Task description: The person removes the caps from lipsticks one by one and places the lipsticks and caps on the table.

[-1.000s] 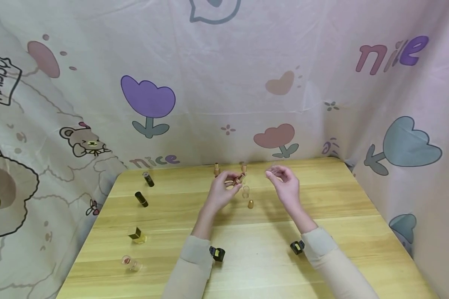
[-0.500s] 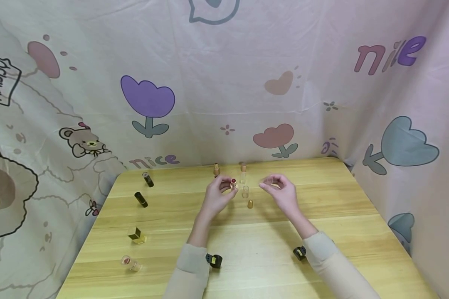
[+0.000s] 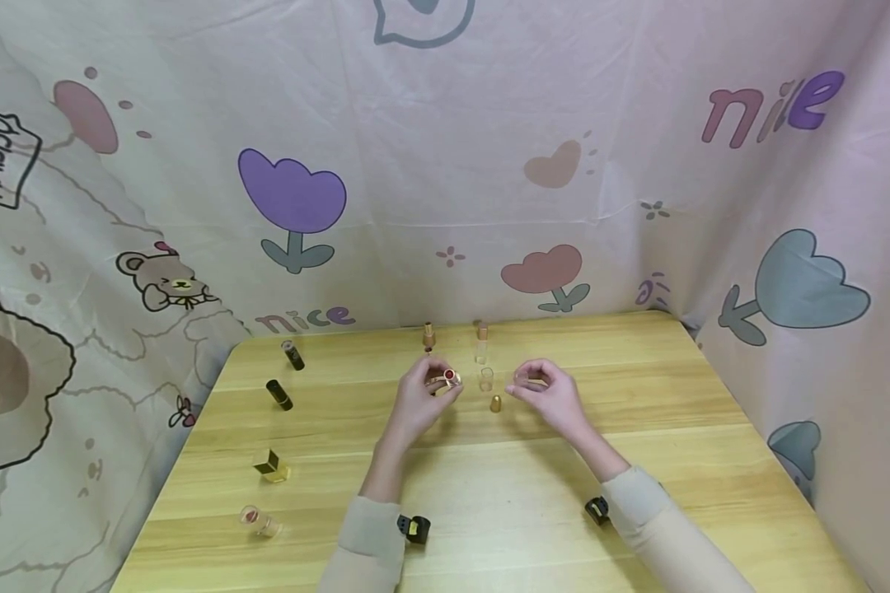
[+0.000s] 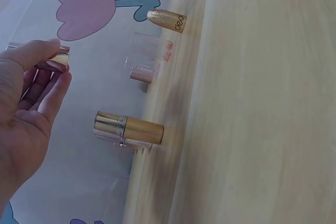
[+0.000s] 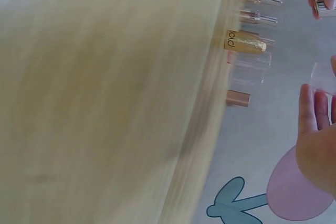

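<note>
Head view bright w/ soft shadows & glare on table (image 3: 504, 531); wrist pics dimmer, blurrier.

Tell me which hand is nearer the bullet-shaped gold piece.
Right. In the head view, the right hand is just to the right of the bullet-shaped gold piece; the left hand is to its left, across a wider gap.

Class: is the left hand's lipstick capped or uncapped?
Uncapped: the lipstick in the left hand shows its red tip, and the right hand holds a clear cap apart.
</note>
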{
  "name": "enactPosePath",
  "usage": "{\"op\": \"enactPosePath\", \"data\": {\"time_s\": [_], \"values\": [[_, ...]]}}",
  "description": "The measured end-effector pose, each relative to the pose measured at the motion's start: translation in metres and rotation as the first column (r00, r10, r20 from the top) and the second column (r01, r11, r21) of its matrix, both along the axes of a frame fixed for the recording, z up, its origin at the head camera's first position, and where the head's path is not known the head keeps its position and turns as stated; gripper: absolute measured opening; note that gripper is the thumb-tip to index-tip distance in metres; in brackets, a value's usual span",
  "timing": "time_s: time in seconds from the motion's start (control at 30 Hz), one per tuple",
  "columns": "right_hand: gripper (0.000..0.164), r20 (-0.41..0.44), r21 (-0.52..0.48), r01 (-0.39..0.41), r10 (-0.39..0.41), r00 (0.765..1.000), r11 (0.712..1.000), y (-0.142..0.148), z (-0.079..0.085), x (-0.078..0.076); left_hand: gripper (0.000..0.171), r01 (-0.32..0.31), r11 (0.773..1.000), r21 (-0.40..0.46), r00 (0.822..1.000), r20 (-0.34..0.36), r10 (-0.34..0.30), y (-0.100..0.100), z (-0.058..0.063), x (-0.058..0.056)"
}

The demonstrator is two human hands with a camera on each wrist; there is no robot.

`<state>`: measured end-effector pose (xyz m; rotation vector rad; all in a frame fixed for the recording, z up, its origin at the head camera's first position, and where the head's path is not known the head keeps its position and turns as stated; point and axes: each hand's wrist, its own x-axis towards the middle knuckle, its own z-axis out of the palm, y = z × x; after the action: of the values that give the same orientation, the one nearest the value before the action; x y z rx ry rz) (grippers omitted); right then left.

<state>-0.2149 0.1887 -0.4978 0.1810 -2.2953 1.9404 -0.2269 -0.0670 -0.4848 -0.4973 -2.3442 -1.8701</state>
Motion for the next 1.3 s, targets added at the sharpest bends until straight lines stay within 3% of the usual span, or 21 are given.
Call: {"op": "enactPosePath", "data": {"time_s": [0.43, 0.73, 0.97, 1.3], "values": [[0.032, 0.046, 0.140, -0.113, 0.108, 0.993, 0.984, -0.002, -0.014, 0.001, 0.036, -0.008, 0.999, -0.033, 1.000, 0.011, 0.009, -0.012, -0.005, 0.008], [0.031, 0.129, 0.274, -0.226, 0.198, 0.972, 0.935, 0.002, -0.016, 0.002, 0.035, 0.000, 0.998, -0.067, 1.000, 0.026, 0.002, -0.019, -0.010, 0.013], [0.033, 0.203, 0.309, -0.291, 0.237, 0.950, 0.905, 0.005, -0.018, 0.001, 0.035, 0.043, 0.990, -0.135, 0.997, 0.069, -0.034, -0.026, -0.013, 0.016], [0.031, 0.265, 0.314, -0.344, 0.266, 0.927, 0.885, 0.005, -0.020, 0.002, 0.033, 0.117, 0.968, -0.223, 0.988, 0.123, -0.091, -0.034, -0.013, 0.019]]}}
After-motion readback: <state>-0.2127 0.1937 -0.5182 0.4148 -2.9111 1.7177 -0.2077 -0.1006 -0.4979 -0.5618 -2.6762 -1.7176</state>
